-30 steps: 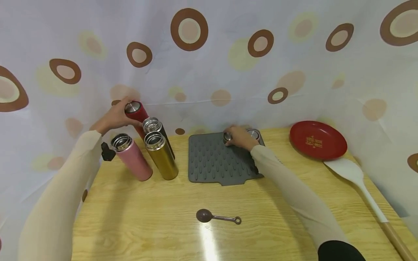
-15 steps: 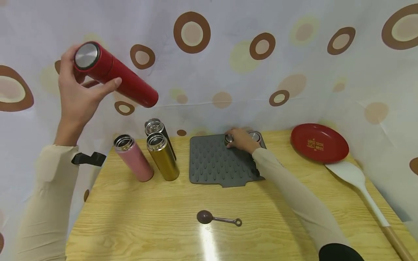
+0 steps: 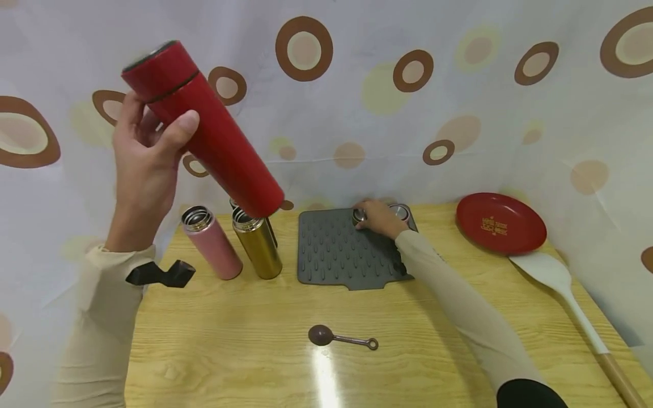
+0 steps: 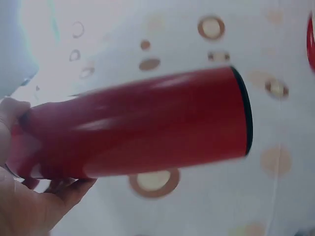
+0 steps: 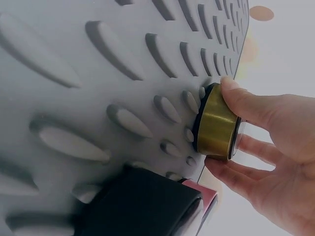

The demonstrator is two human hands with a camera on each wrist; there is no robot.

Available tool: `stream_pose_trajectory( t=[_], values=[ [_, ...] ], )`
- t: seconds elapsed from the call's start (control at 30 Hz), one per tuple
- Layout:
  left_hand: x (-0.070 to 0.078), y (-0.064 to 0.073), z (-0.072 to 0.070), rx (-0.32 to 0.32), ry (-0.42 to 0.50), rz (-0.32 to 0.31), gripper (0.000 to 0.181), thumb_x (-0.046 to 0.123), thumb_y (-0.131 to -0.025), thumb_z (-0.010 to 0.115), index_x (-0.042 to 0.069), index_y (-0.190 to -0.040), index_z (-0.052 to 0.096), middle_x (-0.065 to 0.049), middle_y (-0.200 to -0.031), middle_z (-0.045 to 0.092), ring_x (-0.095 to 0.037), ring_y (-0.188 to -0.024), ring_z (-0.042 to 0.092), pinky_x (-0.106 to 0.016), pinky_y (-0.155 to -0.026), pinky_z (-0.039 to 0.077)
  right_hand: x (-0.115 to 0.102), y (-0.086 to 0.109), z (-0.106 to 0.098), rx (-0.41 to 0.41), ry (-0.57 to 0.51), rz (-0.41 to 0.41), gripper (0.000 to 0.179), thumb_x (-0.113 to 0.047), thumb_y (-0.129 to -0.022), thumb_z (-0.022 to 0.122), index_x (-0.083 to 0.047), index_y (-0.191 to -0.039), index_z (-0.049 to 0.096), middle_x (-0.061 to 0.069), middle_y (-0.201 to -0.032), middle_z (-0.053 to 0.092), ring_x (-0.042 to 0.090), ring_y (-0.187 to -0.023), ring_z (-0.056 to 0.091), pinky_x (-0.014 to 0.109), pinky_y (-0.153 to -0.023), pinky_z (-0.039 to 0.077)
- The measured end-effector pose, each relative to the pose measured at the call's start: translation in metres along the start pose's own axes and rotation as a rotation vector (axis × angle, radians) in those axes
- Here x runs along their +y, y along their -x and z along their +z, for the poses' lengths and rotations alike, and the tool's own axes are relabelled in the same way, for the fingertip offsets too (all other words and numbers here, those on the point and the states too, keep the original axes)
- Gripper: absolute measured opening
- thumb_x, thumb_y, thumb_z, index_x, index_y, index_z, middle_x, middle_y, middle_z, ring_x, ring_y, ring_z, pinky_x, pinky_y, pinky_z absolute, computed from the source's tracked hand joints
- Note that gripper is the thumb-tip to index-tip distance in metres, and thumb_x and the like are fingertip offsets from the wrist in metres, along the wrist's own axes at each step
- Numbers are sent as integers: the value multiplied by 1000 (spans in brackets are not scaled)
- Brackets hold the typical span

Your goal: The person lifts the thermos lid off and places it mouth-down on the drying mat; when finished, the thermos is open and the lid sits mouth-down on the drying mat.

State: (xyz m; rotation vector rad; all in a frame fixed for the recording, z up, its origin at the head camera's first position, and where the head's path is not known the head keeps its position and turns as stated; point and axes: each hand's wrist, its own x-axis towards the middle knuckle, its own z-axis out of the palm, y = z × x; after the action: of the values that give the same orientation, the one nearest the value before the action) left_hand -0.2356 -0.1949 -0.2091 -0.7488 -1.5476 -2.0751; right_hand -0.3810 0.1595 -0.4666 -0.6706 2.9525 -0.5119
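Observation:
In the head view my left hand [image 3: 145,164] holds a red thermos flask [image 3: 219,136] in the air, tilted, thumb along its side. Its cap end points up and left. The left wrist view shows the red flask [image 4: 138,128] lengthwise, its dark-edged base to the right. My right hand [image 3: 377,218] reaches onto a grey ridged mat [image 3: 326,243]. In the right wrist view its thumb and fingers grip a gold flask lid [image 5: 216,123] standing on the mat. A pink lid [image 5: 203,192] is beside it, partly behind a dark boxy shape [image 5: 138,206] of unclear kind.
A pink flask [image 3: 216,249] and a gold flask [image 3: 261,252] stand uncapped at left; a black flask is mostly hidden behind. A brown spoon [image 3: 321,335] lies in front. To the right are a red plate [image 3: 502,238] and a long white spatula [image 3: 551,275].
My left hand has lifted the red flask off the table from behind the other flasks, then brought it closer and to the right. The right hand stays at the gold lid.

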Motion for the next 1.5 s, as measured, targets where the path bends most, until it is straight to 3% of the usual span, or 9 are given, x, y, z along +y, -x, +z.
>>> stream_pose_trajectory(
  t=[0.17, 0.33, 0.5, 0.63, 0.77, 0.97, 1.13, 1.3, 1.5],
  values=[
    [-15, 18, 13, -98, 155, -241, 53, 7, -98, 64, 10, -149, 49, -15, -129, 64, -26, -112, 67, -35, -93, 59, 1, -1, 1, -7, -6, -2, 58, -17, -93, 81, 5, -142, 60, 26, -141, 62, 41, -132, 58, 54, -111, 46],
    [-35, 36, 23, -240, -72, -427, 58, 12, -97, 66, 19, -151, 48, -11, -131, 67, -25, -116, 68, -37, -95, 58, 5, -2, 2, 2, 5, -17, 58, -17, -93, 80, 6, -142, 59, 26, -141, 61, 42, -131, 59, 54, -110, 47],
    [-54, 50, 33, -414, -253, -461, 69, 21, -91, 79, 27, -152, 48, -9, -138, 64, -30, -122, 63, -46, -98, 57, 9, -1, -2, -2, -10, -27, 59, -14, -93, 80, 7, -143, 57, 28, -142, 60, 42, -131, 58, 54, -111, 46],
    [-68, 63, 41, -504, -359, -442, 78, 25, -85, 86, 30, -154, 49, -3, -140, 64, -25, -125, 64, -51, -100, 56, 11, 2, -5, -4, -5, -25, 69, -19, -94, 80, 6, -150, 49, 31, -148, 52, 46, -137, 51, 58, -113, 43],
    [-81, 79, 47, -586, -492, -379, 81, 25, -82, 89, 26, -154, 52, -3, -136, 66, -20, -120, 67, -46, -96, 59, 6, 9, -10, 83, -32, -62, 67, -21, -98, 76, 5, -152, 46, 32, -151, 47, 48, -140, 46, 61, -114, 41],
    [-102, 99, 49, -700, -743, -189, 78, 29, -83, 91, 16, -151, 55, -7, -127, 69, -21, -103, 69, -35, -82, 63, -35, 46, -47, 212, -352, -159, 48, -22, -104, 67, 1, -144, 56, 23, -140, 59, 39, -126, 60, 55, -106, 51],
    [-117, 109, 44, -695, -964, -66, 77, 32, -82, 92, 13, -149, 58, -12, -128, 69, -28, -105, 69, -38, -84, 63, -83, 93, -75, 111, -660, -236, 50, -31, -107, 61, -7, -149, 52, 20, -139, 61, 35, -112, 71, 45, -82, 64],
    [-129, 118, 43, -693, -1070, 35, 77, 29, -80, 94, 9, -147, 60, -15, -127, 68, -31, -106, 71, -42, -85, 64, -112, 119, -65, -72, -833, -252, 63, -37, -105, 64, -7, -155, 41, 22, -137, 55, 36, -108, 73, 41, -65, 64],
    [-139, 128, 47, -692, -1095, 135, 79, 33, -81, 92, 11, -148, 57, -15, -127, 66, -30, -109, 69, -42, -86, 63, -117, 130, -49, 110, -857, -211, 49, -18, -99, 72, -5, -143, 53, 18, -120, 64, 30, -90, 74, 35, -71, 64]
  ],
)
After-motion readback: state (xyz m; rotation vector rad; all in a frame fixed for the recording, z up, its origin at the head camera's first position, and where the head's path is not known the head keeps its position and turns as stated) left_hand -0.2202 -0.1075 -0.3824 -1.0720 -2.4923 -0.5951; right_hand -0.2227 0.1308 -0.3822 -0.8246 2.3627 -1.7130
